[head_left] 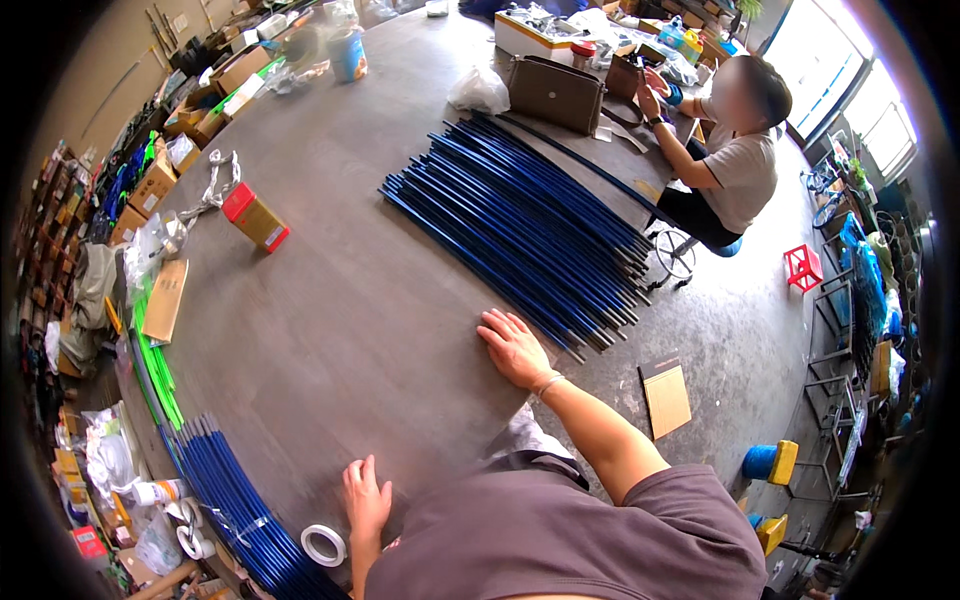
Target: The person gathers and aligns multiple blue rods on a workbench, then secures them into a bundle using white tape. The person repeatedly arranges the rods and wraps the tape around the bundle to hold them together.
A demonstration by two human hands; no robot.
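My right hand (514, 349) lies flat on the brown table (330, 330) near its right edge, fingers spread, holding nothing. Just beyond it a wide layer of dark blue rods (520, 230) with dull metal-coloured ends lies side by side, the ends jutting past the table's edge. My left hand (367, 497) rests on the table by the near edge, fingers apart and nothing in them. Beside it is a roll of white tape (324, 545). To its left lies a tied bundle of blue rods (235, 500), with green strips (160, 350) farther up.
A red and gold tin (256, 217) stands at the left. Farther off are a blue bucket (347, 55), a clear plastic bag (480, 90) and a brown box (556, 94). Another person (730, 150) sits at the right edge. Flat cardboard (666, 397) lies on the floor.
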